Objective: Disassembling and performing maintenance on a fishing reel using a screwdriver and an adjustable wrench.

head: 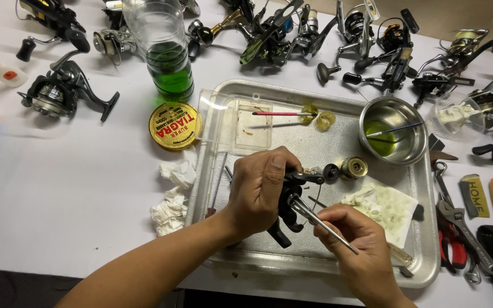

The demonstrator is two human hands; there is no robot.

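Observation:
My left hand (pixel 261 191) grips a black fishing reel body (pixel 288 208) over the metal tray (pixel 315 259). My right hand (pixel 356 239) holds a slim screwdriver (pixel 320 223) whose tip meets the reel body. Just beyond the reel lie small reel parts, among them a black knob (pixel 331 173) and a brass-coloured spool piece (pixel 354 167). A stained paper towel (pixel 380 205) lies to the right of my hands.
A steel bowl (pixel 392 130) with green liquid and a brush sits at the tray's far right. A clear plastic box (pixel 235 122), a round yellow tin (pixel 174 125) and a bottle of green liquid (pixel 164 54) stand at the far left. Several reels line the back; wrenches and pliers (pixel 457 228) lie right.

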